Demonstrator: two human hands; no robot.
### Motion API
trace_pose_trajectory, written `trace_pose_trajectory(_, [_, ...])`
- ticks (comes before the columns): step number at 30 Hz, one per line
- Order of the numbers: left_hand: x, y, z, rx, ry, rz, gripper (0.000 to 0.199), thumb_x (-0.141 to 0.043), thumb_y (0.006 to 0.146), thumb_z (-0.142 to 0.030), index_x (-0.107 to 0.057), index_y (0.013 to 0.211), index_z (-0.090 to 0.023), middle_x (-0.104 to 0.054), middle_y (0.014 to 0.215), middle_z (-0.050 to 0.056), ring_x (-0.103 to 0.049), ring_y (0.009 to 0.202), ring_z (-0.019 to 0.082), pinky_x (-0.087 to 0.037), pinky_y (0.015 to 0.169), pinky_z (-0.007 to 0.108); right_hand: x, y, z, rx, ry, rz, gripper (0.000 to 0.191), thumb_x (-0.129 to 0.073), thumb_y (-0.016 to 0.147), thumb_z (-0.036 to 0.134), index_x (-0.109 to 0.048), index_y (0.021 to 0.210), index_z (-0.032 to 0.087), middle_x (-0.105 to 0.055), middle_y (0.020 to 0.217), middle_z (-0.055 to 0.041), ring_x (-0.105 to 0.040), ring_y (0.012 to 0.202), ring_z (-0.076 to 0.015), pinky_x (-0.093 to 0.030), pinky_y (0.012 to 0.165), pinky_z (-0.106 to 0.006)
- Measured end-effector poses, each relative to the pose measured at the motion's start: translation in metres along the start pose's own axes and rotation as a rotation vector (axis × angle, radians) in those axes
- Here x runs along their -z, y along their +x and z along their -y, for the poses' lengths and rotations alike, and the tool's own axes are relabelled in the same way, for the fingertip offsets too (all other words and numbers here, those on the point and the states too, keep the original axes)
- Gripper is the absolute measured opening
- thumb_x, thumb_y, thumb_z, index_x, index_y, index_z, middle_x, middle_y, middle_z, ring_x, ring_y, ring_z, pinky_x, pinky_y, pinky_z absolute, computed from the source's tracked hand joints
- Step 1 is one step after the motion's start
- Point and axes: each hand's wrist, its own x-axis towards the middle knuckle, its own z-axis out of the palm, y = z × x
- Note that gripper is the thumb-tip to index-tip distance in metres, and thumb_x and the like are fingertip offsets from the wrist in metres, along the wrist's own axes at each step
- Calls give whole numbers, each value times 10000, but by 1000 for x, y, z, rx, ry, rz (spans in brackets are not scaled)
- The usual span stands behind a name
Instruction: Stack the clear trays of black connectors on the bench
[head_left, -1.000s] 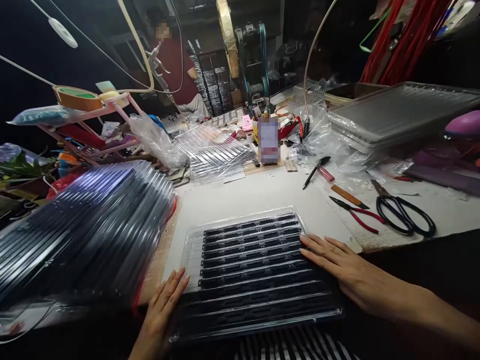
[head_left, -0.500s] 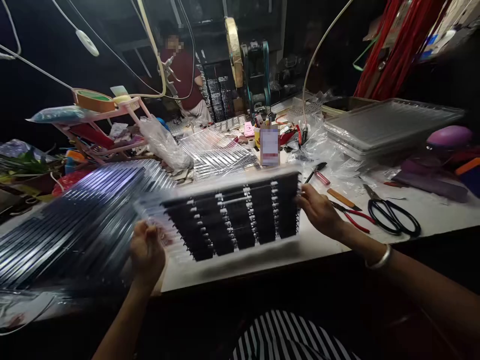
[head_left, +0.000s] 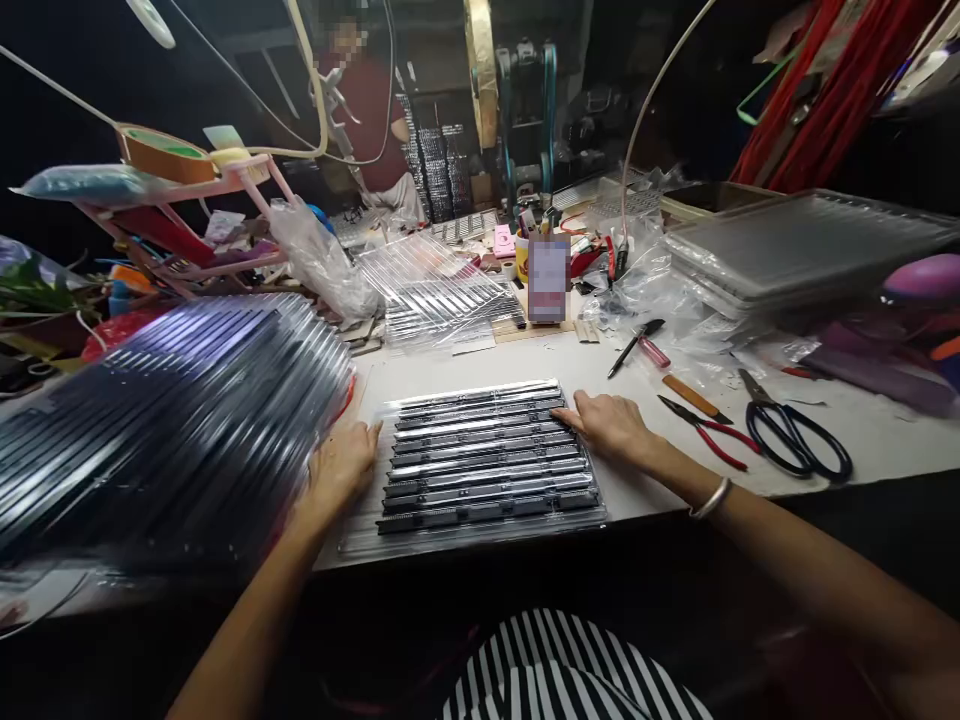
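A clear plastic tray [head_left: 358, 535] lies flat on the white worktable in front of me. In it, several dark, narrow toothed strips [head_left: 487, 462] sit in parallel rows. My left hand [head_left: 341, 465] is closed at the tray's left edge, its thumb side towards the strips. At the upper right edge, my right hand [head_left: 611, 425] stretches its fingers over the rim, the index fingertip touching the end of a strip. Its remaining fingers are partly hidden. Left of the tray rises a large stack of filled clear trays [head_left: 150, 430], close beside my left forearm.
Right of the tray lie red-handled pliers [head_left: 712, 432], black scissors [head_left: 795, 430], a wooden-handled knife [head_left: 696, 400] and a pen [head_left: 624, 355]. Behind stand a phone [head_left: 549, 280], loose clear trays [head_left: 442, 295] and a lidded plastic box [head_left: 810, 245]. Another person [head_left: 375, 120] stands at the back.
The tray was tilted up in both hands, its strips facing me; now it rests flat on the table. Both hands have changed their hold along its sides, and the view has shifted slightly.
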Motion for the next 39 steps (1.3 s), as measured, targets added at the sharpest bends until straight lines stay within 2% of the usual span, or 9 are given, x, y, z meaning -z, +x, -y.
trace_pose_trajectory(5, [-11, -25, -18, -119, 17, -62, 524, -299, 937, -423, -423, 1356, -134, -472, 1338, 223, -465, 1225, 345, -387, 964, 475, -16, -29, 20, 245, -125, -67, 434, -425, 959, 268, -400, 1373, 143, -337, 1443, -189, -269, 1330, -344, -269, 1027, -485])
trace_pose_trajectory(8, [-22, -36, -16, -156, -110, -24, 598, -297, 939, -471, -295, 1440, -143, -203, 1516, 219, -316, 1347, 344, -328, 1043, 464, -35, -43, 18, 378, -109, -104, 491, -405, 967, 378, -382, 1404, 156, -200, 1511, -169, -102, 1373, -394, -264, 1028, -525])
trace_pose_trajectory(13, [-18, -36, 13, -295, -380, 201, 733, -349, 896, -572, -127, 1483, -194, 85, 1553, 144, -60, 1420, 284, -210, 1114, 427, -45, -52, 10, 405, 41, -114, 569, -216, 982, 517, -236, 1468, 222, -77, 1547, -102, -60, 1386, -366, -241, 1032, -587])
trace_pose_trajectory(18, [-13, -42, 21, -284, -350, 236, 663, -311, 935, -498, -80, 1486, -210, 75, 1552, 135, -26, 1421, 255, -188, 1115, 453, -40, -53, 11, 404, 92, -92, 566, -227, 981, 521, -190, 1479, 255, -26, 1552, -64, -8, 1395, -331, -187, 1055, -599])
trace_pose_trajectory(23, [-11, -51, 1, -289, -76, 112, 572, -254, 960, -427, -204, 1469, -173, -58, 1554, 144, -11, 1423, 267, -71, 1117, 543, -45, -47, 19, 357, 47, -161, 499, -210, 999, 421, -350, 1432, 215, -148, 1537, -80, -130, 1375, -372, -277, 1021, -566])
trace_pose_trajectory(28, [-2, -44, -22, -275, -110, 225, 742, -281, 918, -555, -115, 1476, -95, -19, 1541, 198, 24, 1415, 283, -123, 1120, 504, -47, -53, 27, 340, -47, -302, 433, -269, 997, 333, -471, 1365, 226, -265, 1496, -126, -203, 1346, -413, -316, 970, -583])
trace_pose_trajectory(31, [-1, -39, -30, -243, -114, 216, 813, -303, 886, -614, -103, 1477, -93, 2, 1535, 218, 45, 1408, 309, -104, 1110, 535, -45, -59, 34, 448, -133, -342, 422, -265, 1000, 317, -493, 1346, 237, -311, 1472, -130, -153, 1366, -392, -235, 990, -643])
trace_pose_trajectory(35, [-2, -34, -30, -287, -103, 242, 833, -316, 871, -633, -118, 1476, -95, -3, 1532, 226, 39, 1407, 322, -103, 1102, 553, -46, -57, 57, 632, -184, -239, 576, -304, 990, 435, -423, 1359, 9, -297, 1445, -230, -217, 1360, -345, -261, 1055, -536])
trace_pose_trajectory(39, [-10, -34, -32, -299, -104, 154, 789, -295, 880, -625, -127, 1480, -140, -37, 1546, 177, 5, 1416, 312, -109, 1101, 564, -46, -49, 80, 692, -142, -191, 696, -377, 943, 547, -407, 1358, -11, -267, 1454, -240, -183, 1369, -344, -240, 1086, -520])
